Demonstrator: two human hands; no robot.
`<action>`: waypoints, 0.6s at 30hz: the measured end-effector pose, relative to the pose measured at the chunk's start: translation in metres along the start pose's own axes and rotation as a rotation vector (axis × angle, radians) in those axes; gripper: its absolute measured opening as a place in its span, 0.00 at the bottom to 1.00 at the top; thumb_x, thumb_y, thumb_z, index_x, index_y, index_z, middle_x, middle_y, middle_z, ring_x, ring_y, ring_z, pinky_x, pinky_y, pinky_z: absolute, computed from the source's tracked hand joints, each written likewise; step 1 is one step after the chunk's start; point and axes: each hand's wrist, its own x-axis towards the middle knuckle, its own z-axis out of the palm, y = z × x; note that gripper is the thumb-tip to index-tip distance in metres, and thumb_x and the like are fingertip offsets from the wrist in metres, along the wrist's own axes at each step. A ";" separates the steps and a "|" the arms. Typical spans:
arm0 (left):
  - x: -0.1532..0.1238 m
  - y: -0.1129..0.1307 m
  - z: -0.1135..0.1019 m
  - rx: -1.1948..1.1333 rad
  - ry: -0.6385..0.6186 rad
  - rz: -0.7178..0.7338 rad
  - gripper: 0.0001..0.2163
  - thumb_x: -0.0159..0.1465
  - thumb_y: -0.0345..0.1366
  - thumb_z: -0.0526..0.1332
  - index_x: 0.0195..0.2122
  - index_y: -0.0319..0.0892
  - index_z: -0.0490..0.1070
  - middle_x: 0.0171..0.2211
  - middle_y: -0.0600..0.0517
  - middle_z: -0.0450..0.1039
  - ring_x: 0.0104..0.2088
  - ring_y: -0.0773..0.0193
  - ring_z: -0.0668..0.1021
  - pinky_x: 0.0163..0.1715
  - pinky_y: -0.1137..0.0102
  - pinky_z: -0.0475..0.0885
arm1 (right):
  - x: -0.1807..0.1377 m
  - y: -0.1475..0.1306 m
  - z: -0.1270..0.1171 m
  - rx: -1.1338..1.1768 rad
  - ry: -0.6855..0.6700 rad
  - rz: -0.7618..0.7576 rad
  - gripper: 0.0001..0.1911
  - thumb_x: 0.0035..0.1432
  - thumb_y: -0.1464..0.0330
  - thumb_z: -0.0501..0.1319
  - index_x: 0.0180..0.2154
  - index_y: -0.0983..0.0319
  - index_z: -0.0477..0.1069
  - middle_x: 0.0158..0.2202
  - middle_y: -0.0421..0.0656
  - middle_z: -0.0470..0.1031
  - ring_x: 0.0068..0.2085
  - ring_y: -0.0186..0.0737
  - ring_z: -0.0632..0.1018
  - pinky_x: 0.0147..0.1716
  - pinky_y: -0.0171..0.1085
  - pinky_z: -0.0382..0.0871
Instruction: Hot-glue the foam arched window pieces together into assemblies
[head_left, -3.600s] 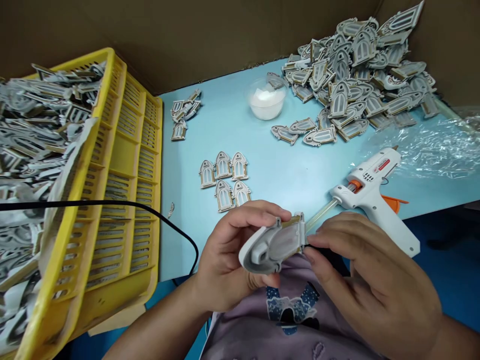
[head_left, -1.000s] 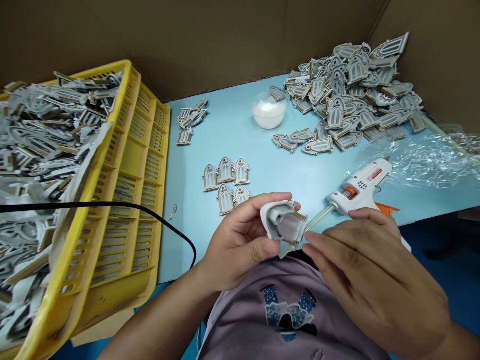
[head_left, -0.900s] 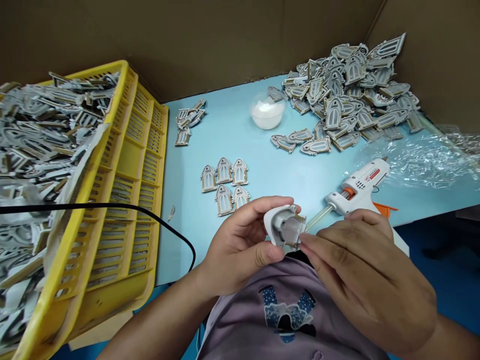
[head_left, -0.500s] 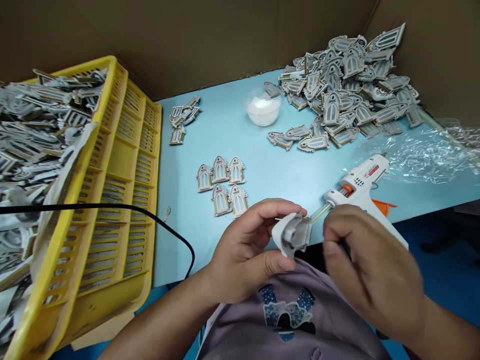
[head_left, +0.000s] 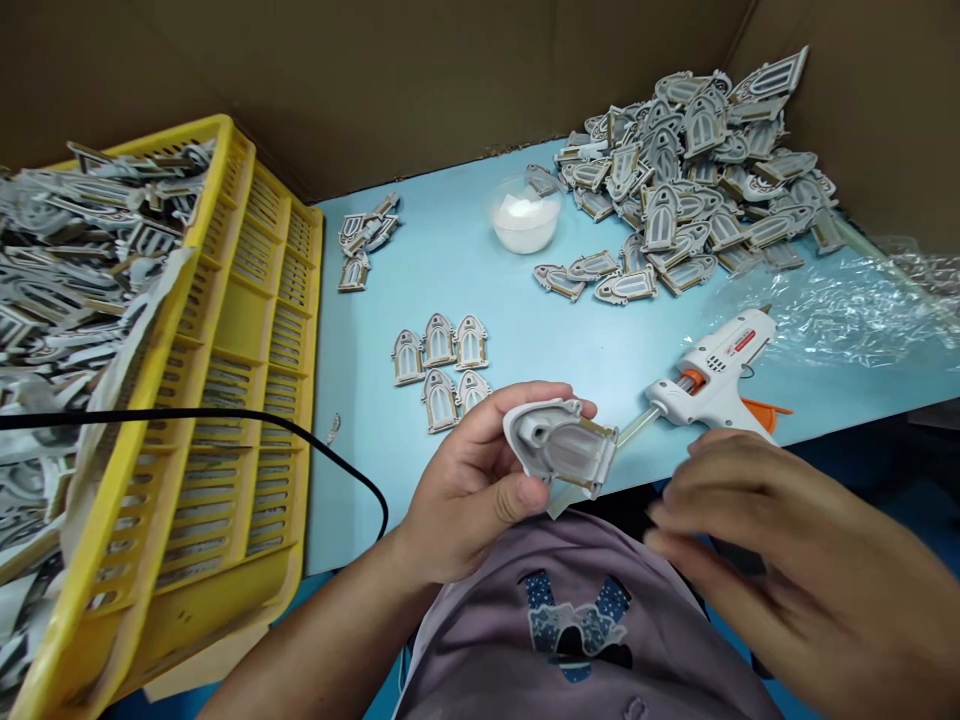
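My left hand (head_left: 469, 485) holds a white arched window piece (head_left: 561, 445) with a gold-coloured edge, thumb below it and fingers behind it. Its hollow grey-white back faces up. My right hand (head_left: 772, 565) is blurred by motion, low at the right and apart from the piece, with its fingers spread and nothing visible in them. A white hot glue gun (head_left: 712, 375) with an orange trigger lies on the blue table (head_left: 570, 350) beyond that hand, its glue stick pointing towards the piece.
A yellow slatted crate (head_left: 255, 340) full of pieces stands at the left. Beyond it lie several small groups of pieces (head_left: 439, 370), a large heap (head_left: 675, 170), and a bowl of white material (head_left: 525, 220). A black cable (head_left: 225, 412) crosses the crate; clear plastic film (head_left: 847, 320) lies right.
My right hand has let go of the piece and moved down to the right. My left hand has turned the piece, with its rounded end now pointing left.
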 end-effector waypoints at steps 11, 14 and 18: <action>0.003 0.006 0.013 0.274 0.001 0.167 0.20 0.59 0.33 0.72 0.52 0.49 0.75 0.50 0.49 0.74 0.51 0.62 0.76 0.51 0.71 0.73 | 0.005 0.001 0.024 -0.269 0.085 -0.169 0.10 0.58 0.82 0.64 0.42 0.69 0.75 0.36 0.48 0.78 0.37 0.44 0.76 0.38 0.49 0.66; 0.002 0.000 0.011 0.239 0.027 0.129 0.20 0.59 0.34 0.73 0.52 0.49 0.75 0.50 0.50 0.75 0.50 0.62 0.77 0.52 0.72 0.73 | 0.010 0.004 0.026 -0.306 0.045 -0.224 0.09 0.57 0.83 0.63 0.41 0.70 0.74 0.35 0.49 0.76 0.38 0.46 0.74 0.38 0.48 0.67; 0.003 -0.005 0.002 0.098 0.056 0.040 0.20 0.62 0.36 0.71 0.55 0.50 0.73 0.53 0.49 0.76 0.50 0.61 0.79 0.49 0.71 0.75 | 0.010 0.006 0.021 -0.129 -0.050 -0.121 0.07 0.60 0.80 0.60 0.33 0.64 0.68 0.32 0.44 0.70 0.36 0.39 0.71 0.38 0.44 0.67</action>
